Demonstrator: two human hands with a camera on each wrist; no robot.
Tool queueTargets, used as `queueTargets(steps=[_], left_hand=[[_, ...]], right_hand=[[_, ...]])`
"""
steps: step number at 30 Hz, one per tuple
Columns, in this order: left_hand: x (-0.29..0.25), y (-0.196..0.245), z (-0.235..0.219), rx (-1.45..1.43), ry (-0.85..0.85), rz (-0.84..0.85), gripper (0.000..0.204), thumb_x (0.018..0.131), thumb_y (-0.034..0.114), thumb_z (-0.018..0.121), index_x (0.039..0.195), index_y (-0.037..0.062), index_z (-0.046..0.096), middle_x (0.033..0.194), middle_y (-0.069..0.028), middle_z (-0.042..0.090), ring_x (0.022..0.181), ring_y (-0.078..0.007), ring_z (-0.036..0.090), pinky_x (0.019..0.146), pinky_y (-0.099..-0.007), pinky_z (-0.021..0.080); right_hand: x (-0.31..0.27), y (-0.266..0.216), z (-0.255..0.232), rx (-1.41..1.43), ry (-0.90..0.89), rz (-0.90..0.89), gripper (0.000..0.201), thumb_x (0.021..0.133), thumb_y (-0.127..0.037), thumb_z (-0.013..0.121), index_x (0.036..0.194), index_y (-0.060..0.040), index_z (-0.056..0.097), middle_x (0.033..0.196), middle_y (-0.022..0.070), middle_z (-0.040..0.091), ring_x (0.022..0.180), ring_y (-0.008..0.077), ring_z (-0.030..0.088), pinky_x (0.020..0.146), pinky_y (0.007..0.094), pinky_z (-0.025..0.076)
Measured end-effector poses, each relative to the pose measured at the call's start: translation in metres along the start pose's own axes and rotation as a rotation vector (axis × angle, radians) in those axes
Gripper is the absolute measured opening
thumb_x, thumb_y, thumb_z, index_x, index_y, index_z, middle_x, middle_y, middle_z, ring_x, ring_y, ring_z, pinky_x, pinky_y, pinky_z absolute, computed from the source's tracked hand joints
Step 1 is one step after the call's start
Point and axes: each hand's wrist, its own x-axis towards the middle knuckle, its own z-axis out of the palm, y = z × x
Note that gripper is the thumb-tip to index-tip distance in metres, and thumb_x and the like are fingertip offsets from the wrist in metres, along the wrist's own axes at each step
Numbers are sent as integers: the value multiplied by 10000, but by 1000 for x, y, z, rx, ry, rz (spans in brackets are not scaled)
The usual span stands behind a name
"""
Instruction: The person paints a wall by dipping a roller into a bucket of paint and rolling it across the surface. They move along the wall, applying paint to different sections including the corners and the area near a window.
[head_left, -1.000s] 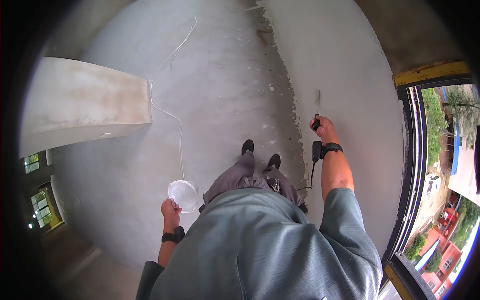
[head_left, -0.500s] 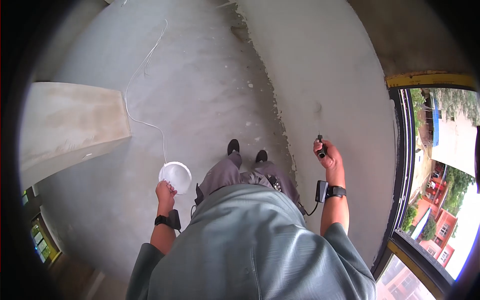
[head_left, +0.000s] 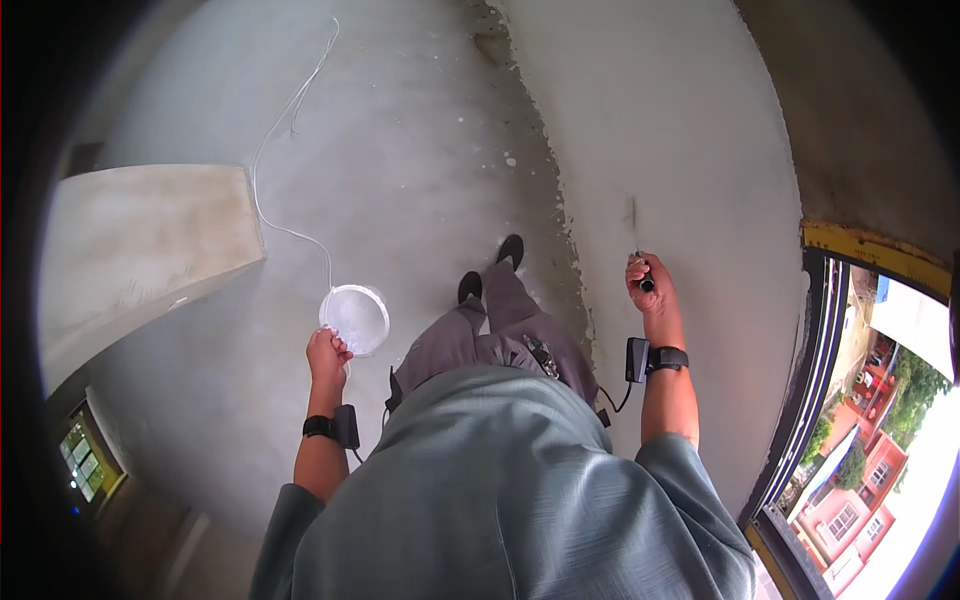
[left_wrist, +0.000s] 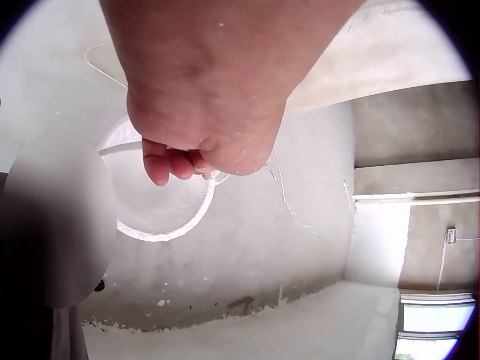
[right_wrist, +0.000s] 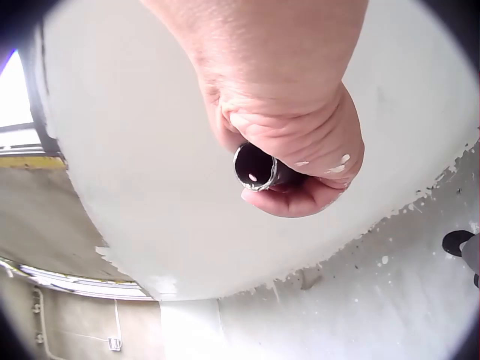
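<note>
A round white bucket (head_left: 362, 312) hangs at the person's left side, its open top facing up. The left hand (head_left: 328, 357) grips it at the near side of its rim. In the left wrist view, curled fingers (left_wrist: 178, 165) overlap the rim of the bucket (left_wrist: 161, 234). Against the pale wall, the right hand (head_left: 652, 285) holds a putty knife (head_left: 647, 284) by its black handle, with the thin blade pointing away from the body. The right wrist view shows the hollow handle end (right_wrist: 253, 166) poking out of the fist; the blade is hidden there.
A wall with a pale coat (head_left: 690, 150) runs along the right, its ragged edge (head_left: 565, 215) meeting the grey floor (head_left: 400, 120). A window frame (head_left: 815, 330) stands at far right. Left, a pale block-like column (head_left: 160, 250) juts in; a white cord (head_left: 262, 200) lies on the floor.
The feet have shifted, with the right foot now ahead of the left. The right hand drew back toward the body, then went slightly forward. Both hands keep their holds.
</note>
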Motion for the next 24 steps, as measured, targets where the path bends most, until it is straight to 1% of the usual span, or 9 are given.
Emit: queueTargets(steps=[2,6,10,12,15,17,18,20,24], left_hand=[[-4,11,5,5,25,5,127,968,202,517,882,114,552,646,37,481,560,-93,508,507,-293,485],[-12,27,17,16,97,5,140,977,206,512,877,117,554,647,39,491,563,-84,517,493,-268,484],[-25,43,27,30,124,46,138,976,207,511,876,123,556,653,43,499,568,-77,523,485,-253,484],[-28,51,30,46,136,52,135,974,207,514,875,126,556,652,45,498,568,-76,523,482,-252,483],[-27,59,34,52,135,65,136,975,210,517,872,130,555,650,45,495,567,-75,521,479,-250,481],[-20,58,37,55,117,57,133,975,208,519,872,131,554,650,44,493,567,-76,520,479,-253,480],[-17,57,39,57,107,51,132,974,208,520,872,131,554,649,44,492,568,-76,520,479,-254,480],[-9,59,51,66,74,28,130,973,204,521,874,127,553,649,42,490,567,-79,518,483,-261,482],[1,66,77,96,16,14,107,965,199,532,873,149,550,647,54,481,575,-76,521,500,-254,478]], right_hand=[[37,-6,-1,3,23,-12,112,944,-65,546,867,-19,480,695,16,506,558,102,519,500,245,454],[98,-10,8,21,129,-66,94,920,-25,540,859,-41,470,690,25,497,572,123,493,504,241,449],[137,-9,12,-19,226,-115,99,916,-30,545,854,-57,474,697,27,500,582,126,496,513,241,447],[146,-7,17,-19,256,-140,100,919,-38,547,853,-64,476,700,27,501,591,123,499,521,242,446],[133,-5,26,29,218,-162,94,931,-55,543,866,-71,478,714,27,508,598,116,501,527,248,445],[112,-8,27,53,127,-154,81,940,-66,539,884,-70,480,733,28,514,603,110,502,527,249,439],[98,-8,28,64,84,-152,75,945,-72,537,894,-70,482,743,29,517,605,106,502,528,250,437],[70,-7,28,67,64,-168,65,954,-75,532,914,-59,483,765,31,520,607,102,501,521,252,431],[2,7,55,128,1,-193,65,970,-76,520,957,-22,487,798,34,522,603,96,498,512,255,425]])
